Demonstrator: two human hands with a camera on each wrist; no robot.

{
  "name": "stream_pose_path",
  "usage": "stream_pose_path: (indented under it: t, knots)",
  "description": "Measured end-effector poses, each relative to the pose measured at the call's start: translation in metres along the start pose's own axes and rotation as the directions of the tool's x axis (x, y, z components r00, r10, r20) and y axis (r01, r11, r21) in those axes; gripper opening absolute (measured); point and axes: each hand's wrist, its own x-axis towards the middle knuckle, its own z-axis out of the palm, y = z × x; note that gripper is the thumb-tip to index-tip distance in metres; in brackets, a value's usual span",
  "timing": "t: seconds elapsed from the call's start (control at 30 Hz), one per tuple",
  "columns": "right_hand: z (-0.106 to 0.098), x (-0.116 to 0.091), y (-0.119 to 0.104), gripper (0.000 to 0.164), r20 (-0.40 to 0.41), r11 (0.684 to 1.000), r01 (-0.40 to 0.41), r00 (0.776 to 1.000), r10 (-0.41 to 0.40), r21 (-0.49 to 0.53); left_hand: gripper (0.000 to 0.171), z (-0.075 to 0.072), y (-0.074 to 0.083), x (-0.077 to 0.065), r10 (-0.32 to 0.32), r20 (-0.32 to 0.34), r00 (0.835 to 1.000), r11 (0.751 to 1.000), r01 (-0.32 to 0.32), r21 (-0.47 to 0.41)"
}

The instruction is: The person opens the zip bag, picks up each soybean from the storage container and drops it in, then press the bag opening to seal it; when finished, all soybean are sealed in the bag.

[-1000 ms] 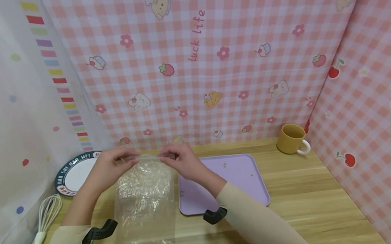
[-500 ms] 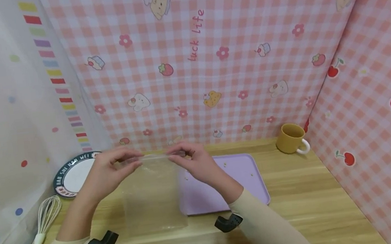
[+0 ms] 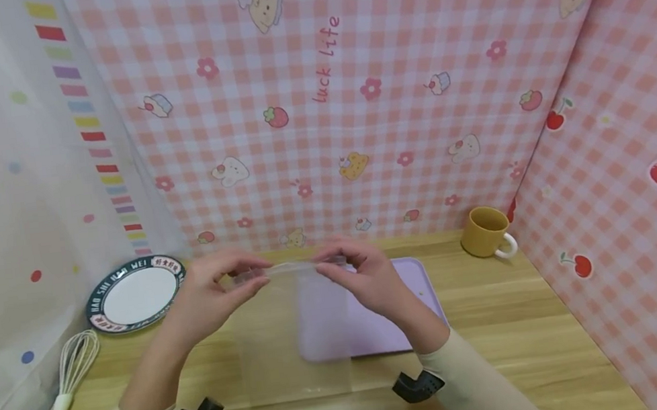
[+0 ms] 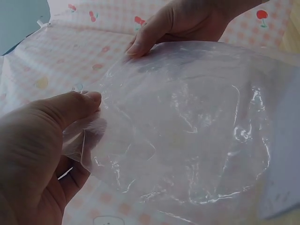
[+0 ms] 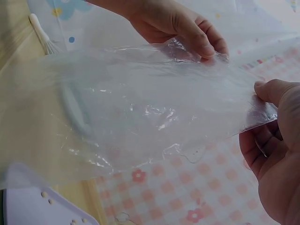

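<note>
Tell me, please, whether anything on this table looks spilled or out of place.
A few small yellowish bits lie scattered on the purple tray, which looks like a minor spill; they're too small to identify. Nothing else stands out.

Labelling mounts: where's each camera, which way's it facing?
Head: head-worn, forward and down at clear bag; shows left hand, right hand, sleeves.
Left wrist: on that wrist, facing the clear bag; left hand near, right hand beyond.
Right wrist: on that wrist, facing the clear bag; right hand near, left hand beyond.
Head and right wrist share whisk, tray.
</note>
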Motion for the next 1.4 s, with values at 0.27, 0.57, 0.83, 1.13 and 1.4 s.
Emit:
stream_pose_path:
  t: [0.27,0.57,0.83,1.13,1.4]
  knots:
    - [-0.019,-0.019,-0.002,0.017,-0.028,1.000,0.017,0.999,-0.018,-0.026,0.032,0.026,0.004,0.004,0.022,0.010,1.000,0.998,-0.021,-0.054]
    - [-0.029,-0.027,-0.007,0.016,-0.063,0.999,-0.011,0.998,0.008,-0.046,0.031,0.037,0.009,0.010,0.050,0.018,0.999,0.997,-0.048,-0.068]
    - [-0.032,-0.030,-0.004,0.017,-0.059,0.999,-0.015,0.998,0.013,-0.034,0.031,0.043,0.009,0.010,0.091,-0.017,0.996,0.992,-0.093,-0.089]
    - [-0.033,-0.032,0.001,0.019,-0.056,0.999,-0.013,0.998,0.011,-0.038,0.032,0.048,0.008,0.010,0.165,-0.097,0.982,0.982,-0.172,-0.073]
    - [-0.035,-0.033,0.002,0.020,-0.043,0.999,-0.007,0.999,0.005,-0.038,0.027,0.048,0.007,0.009,0.148,-0.084,0.985,0.988,-0.151,-0.027]
